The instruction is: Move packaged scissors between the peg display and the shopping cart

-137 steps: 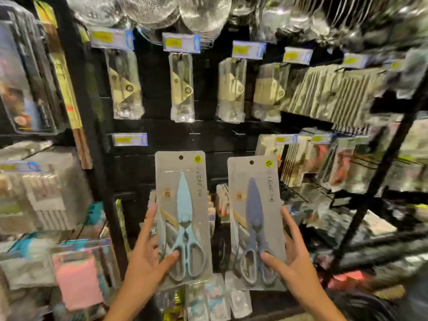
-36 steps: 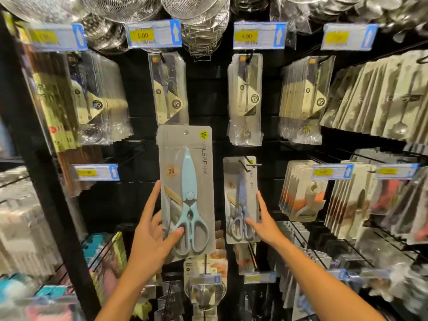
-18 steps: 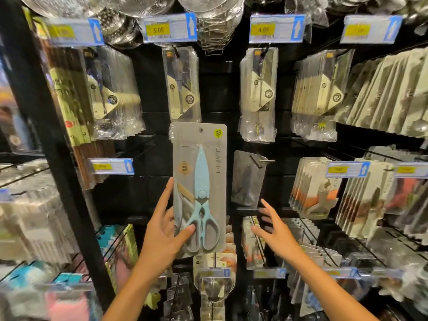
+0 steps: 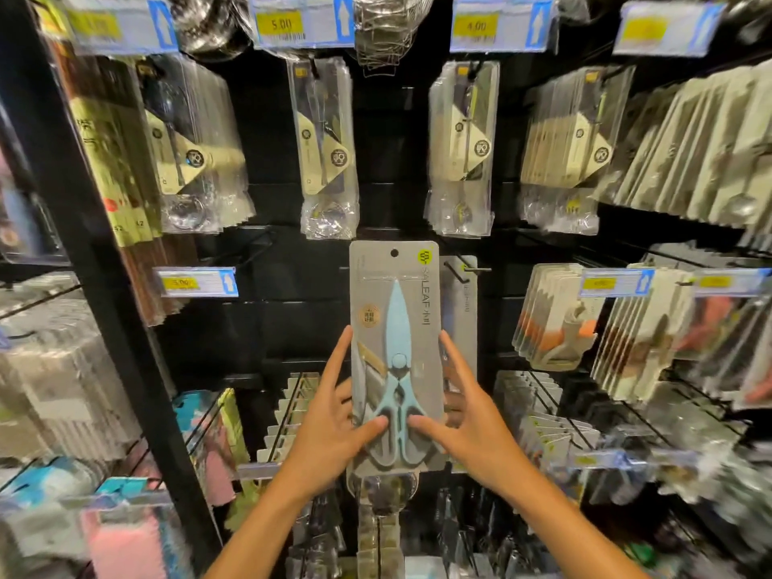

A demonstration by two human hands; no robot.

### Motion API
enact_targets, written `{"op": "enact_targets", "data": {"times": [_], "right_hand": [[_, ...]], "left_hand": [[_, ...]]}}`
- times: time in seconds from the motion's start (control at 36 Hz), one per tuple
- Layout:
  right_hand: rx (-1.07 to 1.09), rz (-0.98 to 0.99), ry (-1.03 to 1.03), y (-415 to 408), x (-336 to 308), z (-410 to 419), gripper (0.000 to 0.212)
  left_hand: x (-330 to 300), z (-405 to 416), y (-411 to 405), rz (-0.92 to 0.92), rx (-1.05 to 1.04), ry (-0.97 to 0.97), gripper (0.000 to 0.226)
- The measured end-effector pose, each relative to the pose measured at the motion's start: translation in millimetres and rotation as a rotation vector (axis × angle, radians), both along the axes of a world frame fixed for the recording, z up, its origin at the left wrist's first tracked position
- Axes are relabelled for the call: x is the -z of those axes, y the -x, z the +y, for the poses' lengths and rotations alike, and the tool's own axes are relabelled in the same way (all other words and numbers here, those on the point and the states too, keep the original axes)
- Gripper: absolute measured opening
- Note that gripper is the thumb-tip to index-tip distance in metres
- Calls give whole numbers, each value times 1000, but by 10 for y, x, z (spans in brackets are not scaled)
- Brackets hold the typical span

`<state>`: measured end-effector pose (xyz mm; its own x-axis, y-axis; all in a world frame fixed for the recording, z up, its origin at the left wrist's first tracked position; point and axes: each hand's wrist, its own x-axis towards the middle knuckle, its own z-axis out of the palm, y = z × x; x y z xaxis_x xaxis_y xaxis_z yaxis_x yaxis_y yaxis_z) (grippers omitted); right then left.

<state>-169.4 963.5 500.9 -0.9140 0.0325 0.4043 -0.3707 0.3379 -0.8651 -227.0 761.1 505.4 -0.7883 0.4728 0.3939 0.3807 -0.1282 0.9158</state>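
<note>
Both hands hold one packaged pair of light blue scissors [image 4: 397,361] upright in front of the black peg display [image 4: 267,328]. The left hand [image 4: 330,436] grips the card's left edge, thumb pressed across the handles and fingers [image 4: 336,361] reaching up the side; the right hand [image 4: 472,432] mirrors it on the right edge. Just right of the card, partly behind it, a second scissors package [image 4: 463,311] hangs on a peg hook [image 4: 459,271]. A yellow price tag [image 4: 194,282] sits well left of the card.

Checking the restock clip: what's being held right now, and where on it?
The light-blue scissors pack, pinched at its lower side edges by the left hand and right hand.
</note>
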Motion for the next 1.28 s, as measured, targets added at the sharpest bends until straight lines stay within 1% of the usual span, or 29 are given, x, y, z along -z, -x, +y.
{"op": "enact_targets", "data": {"times": [0.08,0.19,0.39,0.58,0.72,0.86,1.14,1.28], "right_hand": [[47,-13,0,-84,121,34,107],[122,-39,-9,-169,258,130,106],[200,-67,-28,-241,377,364,106],[265,-58,6,-230,404,577,105],[285,-72,-15,-186,397,689,107],[282,-88,-41,-117,401,775,108],[266,-96,-57,-10,440,879,108],[255,-129,-82,65,438,912,108]], "left_hand": [[45,13,27,4,37,97,115],[122,122,69,11,40,175,119],[166,422,147,24,37,186,117],[83,724,188,54,53,237,118],[79,853,257,50,53,242,119],[124,927,325,26,40,234,114],[175,991,440,48,21,250,109],[195,1012,525,35,32,287,110]]}}
